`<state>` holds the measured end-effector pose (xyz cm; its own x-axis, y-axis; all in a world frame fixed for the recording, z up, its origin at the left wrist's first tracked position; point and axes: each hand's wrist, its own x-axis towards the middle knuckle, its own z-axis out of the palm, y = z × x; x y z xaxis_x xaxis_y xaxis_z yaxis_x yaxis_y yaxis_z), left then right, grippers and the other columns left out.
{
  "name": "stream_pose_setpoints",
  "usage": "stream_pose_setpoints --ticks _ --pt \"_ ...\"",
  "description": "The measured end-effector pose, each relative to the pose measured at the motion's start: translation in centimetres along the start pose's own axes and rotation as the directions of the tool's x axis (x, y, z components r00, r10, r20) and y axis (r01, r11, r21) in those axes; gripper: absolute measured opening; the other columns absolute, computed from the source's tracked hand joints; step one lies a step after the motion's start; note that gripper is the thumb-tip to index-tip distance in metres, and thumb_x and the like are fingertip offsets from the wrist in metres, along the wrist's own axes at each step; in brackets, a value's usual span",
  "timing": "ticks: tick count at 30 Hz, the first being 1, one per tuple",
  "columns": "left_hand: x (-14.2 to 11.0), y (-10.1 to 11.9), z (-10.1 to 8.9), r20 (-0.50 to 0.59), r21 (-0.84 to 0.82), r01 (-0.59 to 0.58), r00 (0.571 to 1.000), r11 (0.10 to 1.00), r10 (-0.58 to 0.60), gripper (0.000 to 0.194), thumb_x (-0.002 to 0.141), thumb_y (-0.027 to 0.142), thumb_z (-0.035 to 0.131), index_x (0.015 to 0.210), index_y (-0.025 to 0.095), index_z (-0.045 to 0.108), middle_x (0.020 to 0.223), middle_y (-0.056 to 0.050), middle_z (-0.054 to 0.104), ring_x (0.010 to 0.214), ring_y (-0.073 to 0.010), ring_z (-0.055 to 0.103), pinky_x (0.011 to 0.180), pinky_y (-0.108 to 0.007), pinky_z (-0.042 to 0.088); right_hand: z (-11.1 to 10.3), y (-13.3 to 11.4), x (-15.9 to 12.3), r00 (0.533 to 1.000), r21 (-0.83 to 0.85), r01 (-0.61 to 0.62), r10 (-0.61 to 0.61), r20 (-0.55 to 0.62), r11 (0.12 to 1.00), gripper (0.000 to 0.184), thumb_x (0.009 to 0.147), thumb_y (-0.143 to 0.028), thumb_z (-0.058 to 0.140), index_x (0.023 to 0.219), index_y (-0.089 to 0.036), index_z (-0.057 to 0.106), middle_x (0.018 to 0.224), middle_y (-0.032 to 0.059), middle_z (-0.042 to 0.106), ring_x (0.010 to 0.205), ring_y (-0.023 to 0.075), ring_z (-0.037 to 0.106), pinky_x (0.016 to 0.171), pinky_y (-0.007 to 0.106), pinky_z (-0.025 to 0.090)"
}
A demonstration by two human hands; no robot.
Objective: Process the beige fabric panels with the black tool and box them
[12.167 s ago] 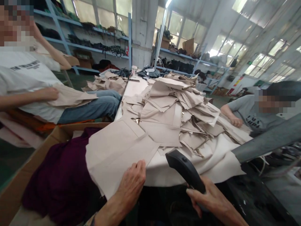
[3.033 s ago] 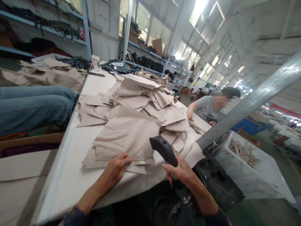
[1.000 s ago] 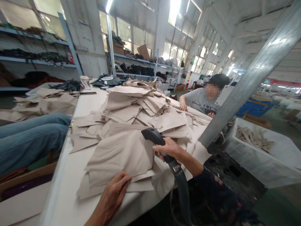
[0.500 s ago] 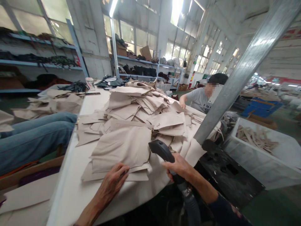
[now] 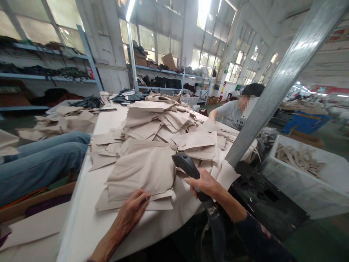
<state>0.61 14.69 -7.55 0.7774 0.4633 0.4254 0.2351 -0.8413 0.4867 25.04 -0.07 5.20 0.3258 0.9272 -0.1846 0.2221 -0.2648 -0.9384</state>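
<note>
On the near part of the table lies a flat beige bag piece (image 5: 141, 171), leather-like, with small metal bits along its right edge. My left hand (image 5: 133, 207) rests on its lower edge, fingers bent and close together on the material. Another beige layer shows beneath it. My right hand (image 5: 204, 183) is wrapped round the black nozzle (image 5: 187, 165) of a ribbed hose (image 5: 216, 229). The nozzle's tip is close to the piece's right edge; whether they touch I cannot tell. A large heap of beige pieces (image 5: 152, 122) rises just behind.
A slanting metal post (image 5: 275, 87) stands at the right of the white table (image 5: 81, 203). Beyond it are a co-worker in a grey shirt (image 5: 229, 114) and a white bin (image 5: 302, 182) of beige strips. Someone's jeans-clad legs (image 5: 49, 156) are at the left.
My right hand and the nozzle have shifted slightly up and left. My left hand stays on the bag piece. The co-worker's hand has moved lower behind the heap.
</note>
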Motion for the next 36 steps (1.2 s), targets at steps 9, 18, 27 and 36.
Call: stream_pose_setpoints --ticks 9,18,27,36 --pt "-0.5 1.0 -0.2 -0.132 0.304 -0.035 0.988 0.952 0.079 0.023 0.089 0.016 0.046 0.109 0.016 0.057 0.100 -0.010 0.057 0.095 -0.0213 0.056 0.086 -0.033 0.047 1.9 -0.4 2.3 0.999 -0.050 -0.027 0.025 -0.046 0.998 0.019 0.074 -0.029 0.062 0.068 -0.017 0.050 0.048 -0.0037 0.053 0.039 0.0095 0.051 0.036 0.019 0.044" --pt "5.0 2.1 -7.1 -0.190 0.510 0.043 0.980 0.859 0.063 0.029 0.094 0.023 0.038 0.079 0.016 0.061 0.075 -0.007 0.060 0.075 -0.0196 0.055 0.074 -0.033 0.039 -1.8 -2.1 -2.9 0.999 -0.080 0.020 -0.023 -0.044 0.997 0.030 0.076 -0.042 0.062 0.063 -0.017 0.051 0.043 -0.0013 0.054 0.037 0.0122 0.051 0.038 0.022 0.042" --pt "6.0 5.5 -18.2 -0.315 0.101 0.430 0.869 0.897 -0.381 0.039 0.088 0.039 0.037 0.058 0.016 0.047 0.057 0.004 0.036 0.054 -0.0093 0.037 0.053 -0.023 0.024 -0.2 -1.5 -6.1 0.998 -0.134 0.055 -0.049 0.048 0.989 0.037 0.075 -0.053 0.059 0.061 -0.019 0.049 0.041 -0.0012 0.051 0.038 0.0128 0.049 0.041 0.023 0.040" --pt "-1.9 -2.0 -10.5 -0.314 0.174 0.697 0.709 0.696 -0.631 0.039 0.082 0.023 0.044 0.044 0.020 0.038 0.046 0.003 0.035 0.049 -0.0135 0.042 0.053 -0.027 0.028 2.4 -0.7 -7.0 0.957 -0.132 0.095 -0.054 0.286 0.987 0.030 0.076 -0.046 0.059 0.069 -0.018 0.049 0.046 -0.0028 0.052 0.037 0.0112 0.050 0.040 0.022 0.042"
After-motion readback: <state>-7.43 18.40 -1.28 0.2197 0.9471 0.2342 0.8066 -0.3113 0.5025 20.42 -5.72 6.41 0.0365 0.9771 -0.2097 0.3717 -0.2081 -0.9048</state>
